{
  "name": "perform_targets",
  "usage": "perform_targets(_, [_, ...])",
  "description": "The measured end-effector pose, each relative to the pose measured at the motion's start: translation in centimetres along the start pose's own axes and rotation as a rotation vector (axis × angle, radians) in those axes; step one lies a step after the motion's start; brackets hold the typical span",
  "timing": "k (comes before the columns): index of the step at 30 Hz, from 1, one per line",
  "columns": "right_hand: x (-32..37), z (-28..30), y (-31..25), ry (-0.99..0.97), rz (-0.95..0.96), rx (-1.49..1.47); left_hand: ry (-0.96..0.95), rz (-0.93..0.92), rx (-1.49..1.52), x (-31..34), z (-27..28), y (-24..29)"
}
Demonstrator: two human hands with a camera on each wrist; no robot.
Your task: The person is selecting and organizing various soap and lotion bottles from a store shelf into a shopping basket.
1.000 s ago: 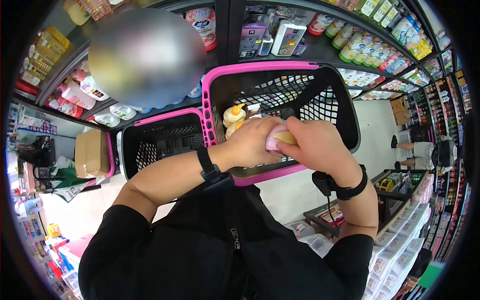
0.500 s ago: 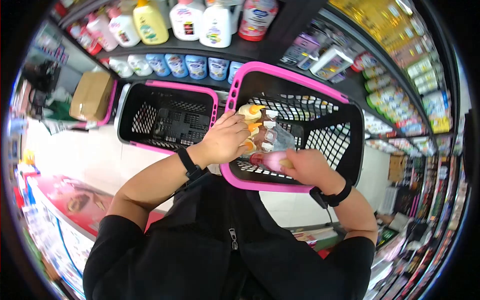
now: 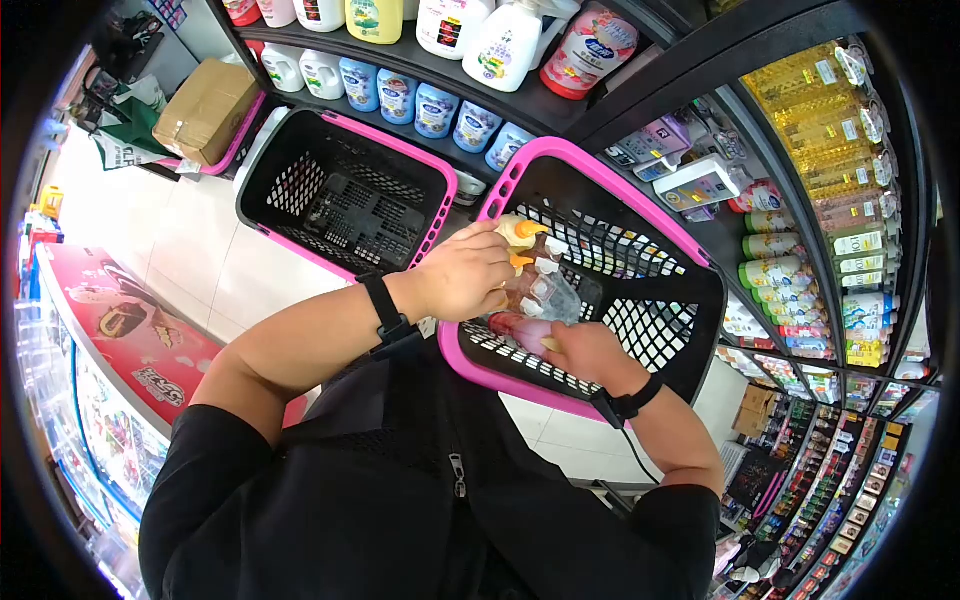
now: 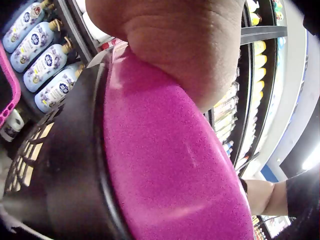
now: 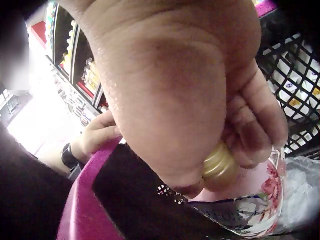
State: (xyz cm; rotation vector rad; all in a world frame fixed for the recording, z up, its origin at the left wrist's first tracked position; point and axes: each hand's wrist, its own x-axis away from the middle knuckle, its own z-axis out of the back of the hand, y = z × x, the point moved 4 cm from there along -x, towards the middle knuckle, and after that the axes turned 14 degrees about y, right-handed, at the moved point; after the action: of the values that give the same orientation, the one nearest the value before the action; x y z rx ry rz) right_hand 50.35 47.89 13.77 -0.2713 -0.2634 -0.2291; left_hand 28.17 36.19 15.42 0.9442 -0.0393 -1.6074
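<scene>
My right hand (image 3: pixel 583 352) reaches inside the pink-rimmed black basket (image 3: pixel 640 215) and grips a pink bottle (image 3: pixel 515 328) by its gold cap (image 5: pixel 219 171). The bottle (image 5: pixel 250 200) lies low among other goods, next to a clear plastic pack (image 3: pixel 545 292). My left hand (image 3: pixel 470 272) lies over the basket's near left rim (image 4: pixel 170 165), palm on the pink edge and fingers curled in over it. Just beyond its fingers stands a yellow bottle with an orange cap (image 3: pixel 520 234). The left hand (image 5: pixel 97 135) also shows in the right wrist view.
A second pink-rimmed basket (image 3: pixel 300 230) sits to the left on the floor. A cardboard box (image 3: pixel 205 105) lies beyond it. Shelves (image 3: pixel 620 110) of bottles stand right behind both baskets. White floor tiles (image 3: pixel 180 250) open to the left, beside a red display (image 3: pixel 130 340).
My right hand has lowered the pink bottle from rim height down into the basket. My left hand let go of the bottle and moved onto the basket's left rim. My head turned left.
</scene>
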Motion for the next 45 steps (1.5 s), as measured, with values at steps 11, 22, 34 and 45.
perform_targets(11, [-3.9,-5.7,1.5,-0.157,0.029,-0.005,-0.019,-0.001,-0.017,-0.2,0.2,0.2])
perform_targets(22, [-5.7,-7.7,2.1,-0.248,-0.094,-0.096,-0.037,-0.004,-0.057,-0.3,0.1,0.3])
perform_targets(34, [-6.4,-9.3,1.4,-0.214,-0.098,-0.201,-0.055,-0.009,-0.037,-0.5,0.3,0.3])
perform_targets(45, [-6.9,-9.8,1.7,-0.323,-0.077,-0.129,-0.034,-0.016,-0.008,-0.4,0.5,0.5])
